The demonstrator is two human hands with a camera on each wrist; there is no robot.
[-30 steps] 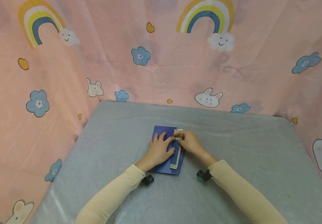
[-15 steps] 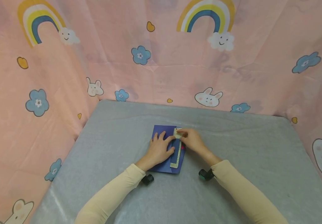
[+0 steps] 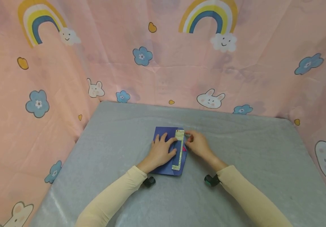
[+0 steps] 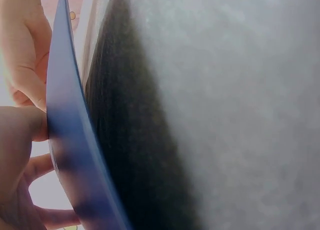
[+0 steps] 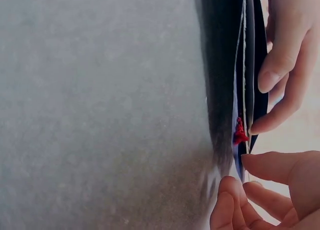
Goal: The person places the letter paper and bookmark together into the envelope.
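A blue, envelope-like paper folder (image 3: 166, 131) lies on the table, its right side tapering like a flap. Along that side shows a blue card with a pale green patterned border (image 3: 180, 135). My left hand (image 3: 160, 153) rests spread on the folder, its index finger and thumb reaching the card. At the folder's upper right edge is my right hand (image 3: 198, 144), fingers bent and thumb apart from the index finger. In the right wrist view its fingertips are by the folder's edge; no firm pinch shows. A small red tassel-like piece (image 5: 240, 131) sticks out of the folder's edge.
Grey cloth (image 3: 250, 157) covers the table. A pink curtain (image 3: 168, 72) with rainbows, flowers and rabbits stands behind and at both sides. A dark wrist camera (image 3: 212, 180) sits under the right wrist, another (image 3: 149, 182) under the left.
My right hand has moved off the card's upper end to the right, to the folder's edge. More of the card's border shows now. My left hand keeps its place.
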